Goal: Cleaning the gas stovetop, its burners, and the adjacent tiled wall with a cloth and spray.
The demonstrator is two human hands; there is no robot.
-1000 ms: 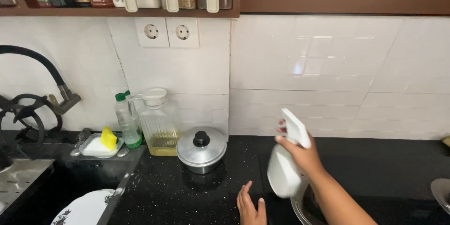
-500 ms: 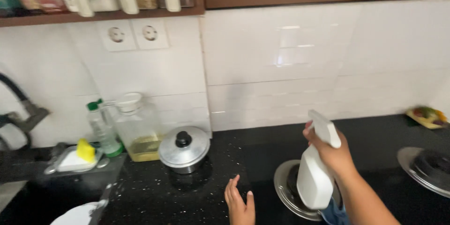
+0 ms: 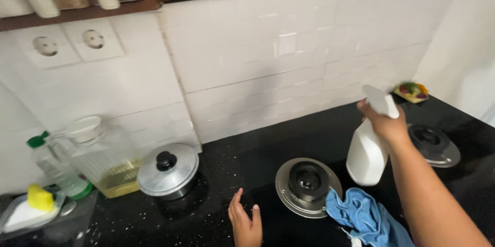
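We grip the white spray bottle (image 3: 367, 149) in our right hand (image 3: 388, 123), fingers wrapped round its neck, now carried right from the lidded pot (image 3: 167, 169) to above the stove burner (image 3: 308, 185) and blue cloth (image 3: 363, 216). Our left hand (image 3: 246, 224) rests flat on the black counter (image 3: 216, 175), fingers together.

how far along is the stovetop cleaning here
Early on. Done: the blue cloth already lies beside the left burner. In hand: the right hand holds the white spray bottle above the black hob; the left hand rests flat. Left: no wiping shows yet.
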